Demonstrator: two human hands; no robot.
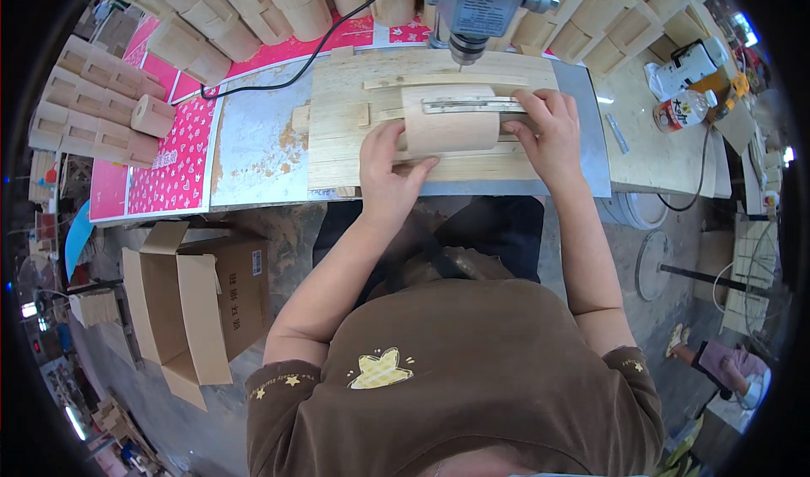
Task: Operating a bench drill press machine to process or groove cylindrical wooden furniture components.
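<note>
A pale wooden block (451,132) with a rounded face lies on a flat wooden board (337,152), between thin wood strips. Across its upper side runs a narrow slotted metal strip (472,105). My left hand (390,169) grips the block's left end, its thumb along the near edge. At the right end, the thumb and fingers of my right hand (550,135) close around the end of the metal strip. Just beyond the block hangs the chuck (467,48) of a drill press (481,8), its thin bit apart from the wood.
Stacked wooden pieces (190,46) line the table's back and left side, with more pieces (582,29) at back right. A black cable (316,46) crosses the pink table covering (173,169). A bottle (683,111) stands right. An open cardboard box (202,300) sits below left.
</note>
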